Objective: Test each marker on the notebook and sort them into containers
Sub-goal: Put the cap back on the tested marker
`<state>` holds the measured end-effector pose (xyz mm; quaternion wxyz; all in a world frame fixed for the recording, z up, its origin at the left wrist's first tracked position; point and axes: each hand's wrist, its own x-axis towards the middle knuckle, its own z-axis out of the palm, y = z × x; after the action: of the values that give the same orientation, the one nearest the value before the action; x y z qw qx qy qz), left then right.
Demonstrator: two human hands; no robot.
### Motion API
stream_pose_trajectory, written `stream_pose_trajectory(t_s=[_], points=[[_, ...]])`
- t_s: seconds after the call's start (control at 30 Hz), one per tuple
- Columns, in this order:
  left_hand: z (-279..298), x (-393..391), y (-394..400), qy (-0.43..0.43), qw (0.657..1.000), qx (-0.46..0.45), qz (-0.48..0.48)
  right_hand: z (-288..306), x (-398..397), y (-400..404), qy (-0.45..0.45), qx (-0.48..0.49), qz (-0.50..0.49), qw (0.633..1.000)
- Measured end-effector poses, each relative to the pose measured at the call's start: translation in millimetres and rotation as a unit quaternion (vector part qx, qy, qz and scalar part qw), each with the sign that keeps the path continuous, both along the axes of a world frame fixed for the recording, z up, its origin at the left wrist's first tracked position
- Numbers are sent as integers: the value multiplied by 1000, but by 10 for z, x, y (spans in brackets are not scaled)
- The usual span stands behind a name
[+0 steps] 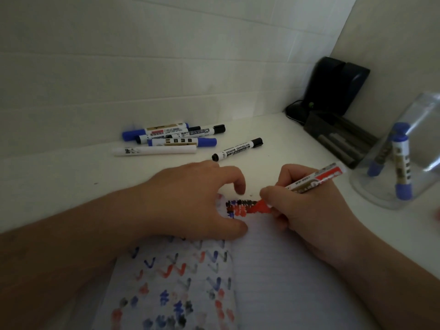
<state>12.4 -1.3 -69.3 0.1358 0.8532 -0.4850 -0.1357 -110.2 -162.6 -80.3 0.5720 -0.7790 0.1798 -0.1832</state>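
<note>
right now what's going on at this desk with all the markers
A person is testing a red marker: the right hand scribbles red on the notebook while the left hand holds the page flat. Untested markers lie by the wall; two blue ones stand in the clear container.

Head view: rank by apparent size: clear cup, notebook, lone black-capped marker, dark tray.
1. notebook, largest, though nearest the camera.
2. clear cup, cut off at the frame edge.
3. dark tray.
4. lone black-capped marker, smallest.
</note>
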Motion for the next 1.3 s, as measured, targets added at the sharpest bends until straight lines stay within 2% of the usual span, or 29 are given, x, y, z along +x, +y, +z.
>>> stream_pose_trajectory(t_s=[0.13, 0.27, 0.53, 0.83, 0.93, 1.03, 1.1, 1.13, 1.2, 1.3], points=[[22, 30, -12, 92, 985, -145, 28, 89, -33, -145, -60, 190, 24, 980], [-62, -11, -46, 137, 967, -216, 18, 179, -78, -253, -105, 253, 71, 959], [-124, -2, -47, 150, 957, -250, -2, 64, -45, -251, -102, 299, 85, 945], [-123, 0, -45, 76, 967, -241, -18, 38, -18, -194, -67, 266, 88, 958], [-44, -66, -50, 114, 938, -326, -14, 84, -39, -129, -93, 272, 109, 951], [24, -169, -94, 227, 891, -393, 7, 117, -60, -49, -136, 285, 129, 940], [1, -199, -128, 311, 859, -405, 35, 121, -62, -4, -154, 276, 115, 942], [-18, -211, -138, 324, 853, -406, 40, 117, -62, 15, -158, 276, 109, 942], [-60, -223, -142, 284, 866, -411, 31, 103, -62, 46, -155, 290, 104, 939], [-69, -238, -123, 177, 891, -418, 12, 90, -67, 68, -146, 324, 113, 928]])
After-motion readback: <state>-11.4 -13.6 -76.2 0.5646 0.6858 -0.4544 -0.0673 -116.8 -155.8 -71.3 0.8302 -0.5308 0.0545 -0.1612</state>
